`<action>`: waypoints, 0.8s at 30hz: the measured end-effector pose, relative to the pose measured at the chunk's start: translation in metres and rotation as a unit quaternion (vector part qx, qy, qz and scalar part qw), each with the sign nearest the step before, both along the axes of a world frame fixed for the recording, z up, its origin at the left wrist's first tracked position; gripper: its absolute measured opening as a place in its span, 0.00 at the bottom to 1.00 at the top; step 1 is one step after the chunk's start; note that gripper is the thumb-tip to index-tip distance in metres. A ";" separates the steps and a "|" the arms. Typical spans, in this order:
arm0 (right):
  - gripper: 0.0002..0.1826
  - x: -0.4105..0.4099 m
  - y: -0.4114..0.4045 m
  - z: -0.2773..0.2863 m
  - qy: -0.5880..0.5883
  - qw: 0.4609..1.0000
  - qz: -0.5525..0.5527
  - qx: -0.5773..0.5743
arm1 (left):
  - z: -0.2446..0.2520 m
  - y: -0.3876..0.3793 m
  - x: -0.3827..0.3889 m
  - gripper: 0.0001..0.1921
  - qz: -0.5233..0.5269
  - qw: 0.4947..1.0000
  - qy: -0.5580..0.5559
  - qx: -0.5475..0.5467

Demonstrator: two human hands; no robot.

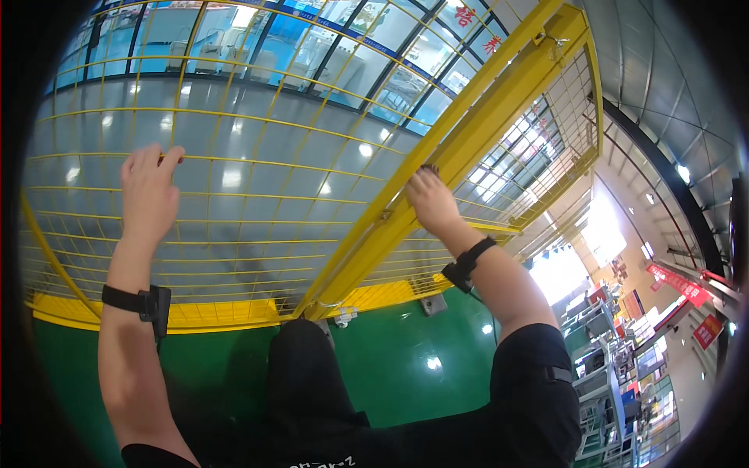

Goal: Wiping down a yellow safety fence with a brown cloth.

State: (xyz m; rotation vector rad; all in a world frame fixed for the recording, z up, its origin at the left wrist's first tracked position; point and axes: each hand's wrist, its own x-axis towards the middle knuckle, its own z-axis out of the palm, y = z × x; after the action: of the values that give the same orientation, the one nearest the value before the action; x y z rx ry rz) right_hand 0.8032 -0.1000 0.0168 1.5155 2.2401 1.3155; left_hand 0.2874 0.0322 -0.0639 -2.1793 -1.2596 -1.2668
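In front of me stands a yellow wire-mesh fence panel (251, 158) with a yellow metal frame edge (351, 245). My left hand (149, 187) is curled over a horizontal wire of the mesh, fingertips partly hidden behind it. Beside the panel's edge runs a yellow upright post (491, 111). My right hand (432, 202) touches the post and frame edge where they meet, its fingers bent around a small dark fitting (432, 169). The fingers cover most of that fitting, so its kind and the grip are unclear. Each forearm wears a black strap with a small device.
A twisted wire tie (550, 41) is at the post's upper end. A metal foot plate (433, 304) and a small pale fitting (346, 316) sit near the green floor (409, 362). Another mesh panel (538, 134) extends right. Workbenches (608, 374) are farther off.
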 end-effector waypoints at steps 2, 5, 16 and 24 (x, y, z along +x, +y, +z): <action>0.20 -0.003 -0.002 -0.031 0.002 1.000 0.001 -0.009 | -0.005 -0.001 -0.003 0.29 0.008 1.000 0.000 0.005; 0.20 -0.006 -0.014 -0.058 -0.003 0.999 -0.013 -0.030 | -0.007 -0.001 0.003 0.29 0.007 1.000 -0.003 0.021; 0.23 -0.010 -0.004 0.018 -0.012 0.998 -0.033 0.050 | -0.005 -0.005 0.005 0.31 0.041 0.999 -0.001 -0.017; 0.26 -0.012 -0.016 -0.058 -0.106 0.990 -0.096 -0.007 | -0.012 -0.002 0.003 0.31 0.024 1.000 0.009 0.008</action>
State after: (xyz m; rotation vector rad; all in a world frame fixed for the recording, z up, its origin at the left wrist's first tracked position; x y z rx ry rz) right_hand 0.7908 -0.1160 -0.0412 1.4684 1.9194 1.3312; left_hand 0.2906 0.0307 -0.0756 -2.1322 -1.2819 -1.2313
